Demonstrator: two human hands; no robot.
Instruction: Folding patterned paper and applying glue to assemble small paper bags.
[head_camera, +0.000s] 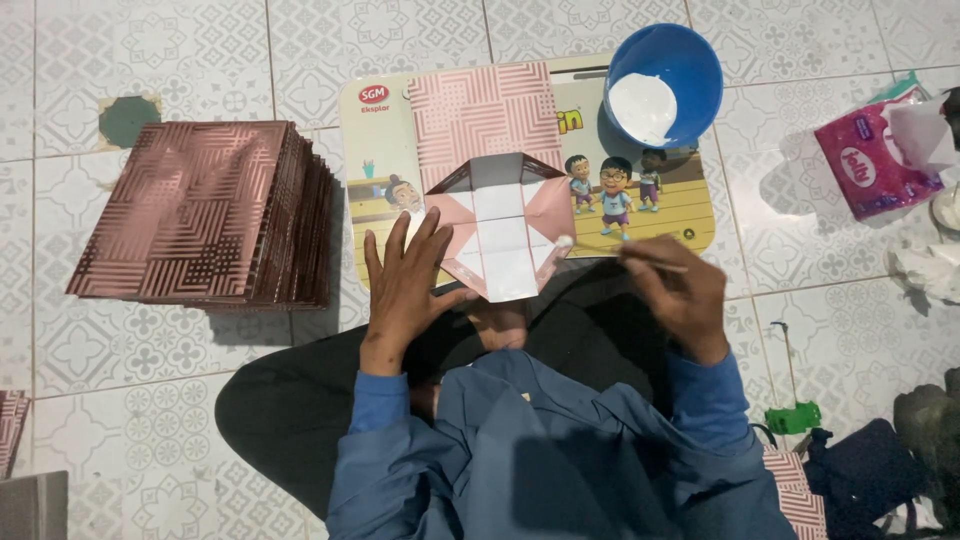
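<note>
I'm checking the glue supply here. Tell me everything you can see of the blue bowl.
The blue bowl is round, smooth and plastic-looking, standing upright at the upper right corner of the cartoon-printed board, partly overhanging the tiled floor. A pool of white paste lies in its lower left part. Neither hand touches it; the right hand is the nearer.

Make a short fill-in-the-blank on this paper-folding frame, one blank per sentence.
1. The left hand presses flat on the folded ____ paper.
2. The right hand holds a thin ____.
3. The bowl holding white paste is ____.
4. The stack of patterned sheets lies on the person's ____ side.

Missing: pink; stick; blue; left
</note>
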